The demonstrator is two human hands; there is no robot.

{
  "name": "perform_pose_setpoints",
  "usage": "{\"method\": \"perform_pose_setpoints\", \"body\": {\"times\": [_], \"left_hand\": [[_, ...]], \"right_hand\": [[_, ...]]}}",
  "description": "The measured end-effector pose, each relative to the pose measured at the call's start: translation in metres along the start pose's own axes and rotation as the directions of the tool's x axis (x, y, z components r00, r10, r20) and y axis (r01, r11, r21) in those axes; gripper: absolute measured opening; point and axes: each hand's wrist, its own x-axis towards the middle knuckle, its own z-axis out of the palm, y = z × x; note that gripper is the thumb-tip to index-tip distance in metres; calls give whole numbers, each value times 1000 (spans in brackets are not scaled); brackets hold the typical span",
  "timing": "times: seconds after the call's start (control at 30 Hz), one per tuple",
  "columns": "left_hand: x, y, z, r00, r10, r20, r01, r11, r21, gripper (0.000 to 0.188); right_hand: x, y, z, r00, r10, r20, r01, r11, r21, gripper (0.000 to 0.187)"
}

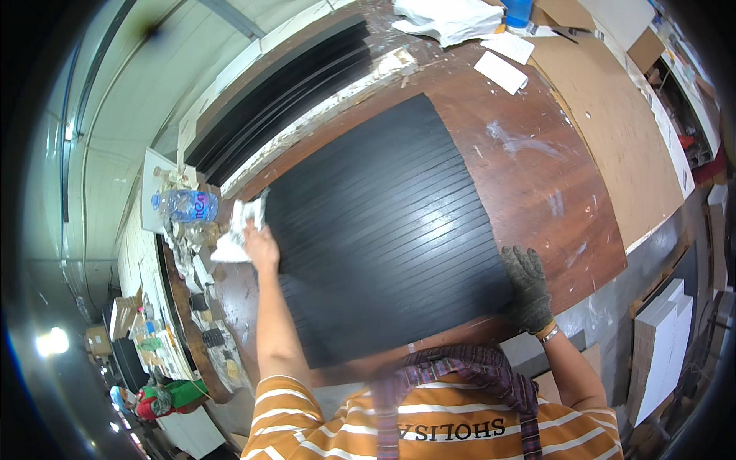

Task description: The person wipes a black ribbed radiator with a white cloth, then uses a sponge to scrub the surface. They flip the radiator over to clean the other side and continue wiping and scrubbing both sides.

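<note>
A large black panel with parallel grooves (383, 230) lies flat in front of me on a brown wooden tabletop (552, 184). At its left edge my bare left hand (262, 248) grips a crumpled white cloth (249, 215), part of which hangs past the edge. A dark grey work glove covers my right hand (529, 287). It rests at the panel's lower right edge, fingers stretched out and holding nothing visible; its thumb side is hard to see against the black surface.
Black strips (284, 92) are stacked along the far left, behind a paint-stained white bar (330, 111). A plastic bottle (186, 206) lies left of the cloth. White cloth (448, 19) and folded paper (501, 73) lie at the back; a brown board (606, 115) borders the right side.
</note>
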Motion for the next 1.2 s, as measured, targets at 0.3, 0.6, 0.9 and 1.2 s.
{"method": "perform_pose_setpoints", "body": {"times": [0.3, 0.6, 0.9, 1.2], "left_hand": [[-86, 72, -48, 994, 111, -18, -110, 940, -322, 70], [-71, -41, -60, 999, -49, -5, 45, 956, -289, 50], [-118, -144, -148, 951, -308, -10, 308, 949, 62, 49], [-13, -71, -138, 871, -180, 458, 475, 549, -688, 53]], "right_hand": [[-4, -2, 9, 999, 43, 20, -43, 999, -22, 115], [0, -8, 10, 999, 36, 17, -35, 998, -53, 114], [-7, 8, -29, 984, -2, 179, -21, 992, 125, 87], [156, 76, -75, 601, 735, 312, -779, 452, 435, 52]]}}
